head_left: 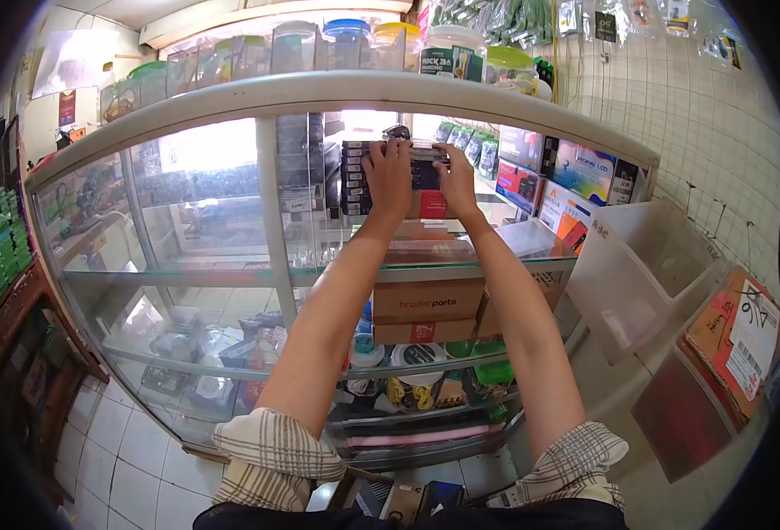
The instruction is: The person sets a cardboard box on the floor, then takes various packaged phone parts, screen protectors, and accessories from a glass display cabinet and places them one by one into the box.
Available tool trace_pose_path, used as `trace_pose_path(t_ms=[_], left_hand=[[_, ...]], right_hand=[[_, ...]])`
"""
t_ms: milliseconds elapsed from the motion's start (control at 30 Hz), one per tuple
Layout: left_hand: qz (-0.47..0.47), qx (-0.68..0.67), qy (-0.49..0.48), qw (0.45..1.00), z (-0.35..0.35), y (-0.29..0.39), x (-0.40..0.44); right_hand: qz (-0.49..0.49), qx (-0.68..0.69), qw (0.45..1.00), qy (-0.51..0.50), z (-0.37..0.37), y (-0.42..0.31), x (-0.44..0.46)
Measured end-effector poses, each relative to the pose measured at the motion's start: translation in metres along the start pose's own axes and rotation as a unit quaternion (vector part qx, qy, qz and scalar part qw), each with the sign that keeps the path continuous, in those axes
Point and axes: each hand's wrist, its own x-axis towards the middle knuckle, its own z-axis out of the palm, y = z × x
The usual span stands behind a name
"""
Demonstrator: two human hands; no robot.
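Inside the glass display case (pixel 266 203), on its upper shelf, stands a stack of dark small boxes (pixel 354 181) with white labels on their ends. My left hand (pixel 388 181) lies over the front of this stack, its fingers stretched up to the top edge. To the right, my right hand (pixel 457 181) is at the side of the dark boxes, fingers bent around the upper right corner. A brown carton with a red label (pixel 432 204) shows between my hands. Below the shelf sits another brown carton (pixel 425 302) printed "broderparts".
Plastic jars (pixel 347 44) line the case's top. Colourful boxes (pixel 584 168) stand at the shelf's right. A translucent bin (pixel 624 274) and an orange-labelled carton (pixel 727 336) are at the right. Small boxes (pixel 403 502) lie near my body.
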Motion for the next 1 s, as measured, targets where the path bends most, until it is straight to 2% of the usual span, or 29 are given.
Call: trace_pose_path(t_ms=[133,200,333,400,467,500,533,633,700,767,800,900,933,1000], left_hand=[[0.006,0.030,0.001,1.000,-0.003,0.001,0.002],[0.006,0.023,0.001,1.000,-0.002,-0.001,0.002],[0.002,0.017,0.010,1.000,0.002,-0.001,0.003],[-0.010,0.002,0.006,1.000,0.003,0.000,0.007],[-0.022,-0.011,-0.001,1.000,0.004,-0.001,0.011],[-0.018,0.020,0.028,0.999,0.006,-0.003,0.014],[-0.014,0.050,0.055,0.997,0.008,-0.006,0.015],[-0.058,0.040,0.046,0.996,0.010,-0.006,0.014],[-0.063,0.035,0.064,0.995,0.012,-0.007,0.014],[-0.067,0.029,0.080,0.994,0.016,-0.009,0.012],[-0.063,0.022,0.077,0.995,0.017,-0.010,0.011],[-0.061,0.012,0.054,0.997,0.019,-0.011,0.009],[-0.062,0.010,0.034,0.997,0.018,-0.011,0.009],[-0.070,-0.009,0.037,0.997,0.019,-0.011,0.009]], right_hand=[[-0.013,0.001,1.000,0.009,-0.003,-0.004,0.002],[-0.005,-0.054,0.998,0.038,-0.006,-0.006,0.006],[-0.012,-0.081,0.996,0.020,-0.009,-0.017,0.017],[-0.015,-0.236,0.972,0.013,-0.007,-0.025,0.021],[-0.027,-0.194,0.981,-0.007,-0.004,-0.023,0.030],[-0.037,-0.151,0.987,-0.028,-0.001,-0.021,0.034],[-0.002,-0.094,0.993,-0.076,0.003,-0.019,0.037],[-0.014,-0.058,0.995,-0.083,0.017,-0.013,0.047],[-0.005,-0.086,0.991,-0.101,0.023,-0.018,0.055],[0.089,-0.208,0.963,-0.150,0.027,-0.032,0.062],[0.106,-0.211,0.959,-0.157,0.031,-0.033,0.064],[0.108,-0.238,0.950,-0.172,0.040,-0.036,0.067],[0.106,-0.238,0.950,-0.174,0.041,-0.036,0.066],[0.130,-0.106,0.975,-0.145,0.039,-0.034,0.065]])
